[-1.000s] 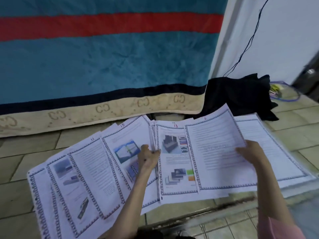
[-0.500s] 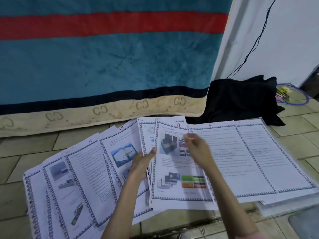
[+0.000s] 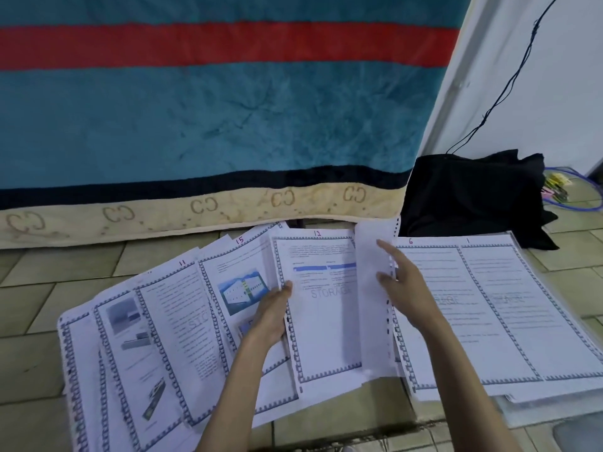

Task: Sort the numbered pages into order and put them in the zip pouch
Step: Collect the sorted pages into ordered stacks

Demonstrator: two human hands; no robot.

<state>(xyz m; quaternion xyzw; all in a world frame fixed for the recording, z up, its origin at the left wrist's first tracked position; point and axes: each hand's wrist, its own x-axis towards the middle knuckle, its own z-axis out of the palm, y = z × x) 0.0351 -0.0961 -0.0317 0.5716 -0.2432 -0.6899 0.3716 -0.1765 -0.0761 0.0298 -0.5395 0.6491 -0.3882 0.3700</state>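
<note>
Our right hand (image 3: 403,288) has a grip on one sheet (image 3: 372,288), fingers spread across its blank back and thumb behind its edge, so the sheet stands nearly on edge between page 12 (image 3: 321,308) and page 6 (image 3: 434,308). Half a second ago this sheet, numbered 13, lay face up under the same hand; it is now turned over toward the right, and page 12 beneath it is exposed. We judge that 13 is being transferred onto the right-hand pile, so sorting remains in progress. Our left hand (image 3: 272,316) presses on the fanned pages, thumb at the left border of page 12, fingers relaxed over page 15 (image 3: 241,278). Both forearms reach forward from the lower edge of view. Pages 11 (image 3: 177,318) and 1 (image 3: 509,305) lie on the tiled floor (image 3: 42,278) with the rest. What seems to be the zip pouch (image 3: 525,411), a clear sleeve, lies beneath the right-hand pile.
</note>
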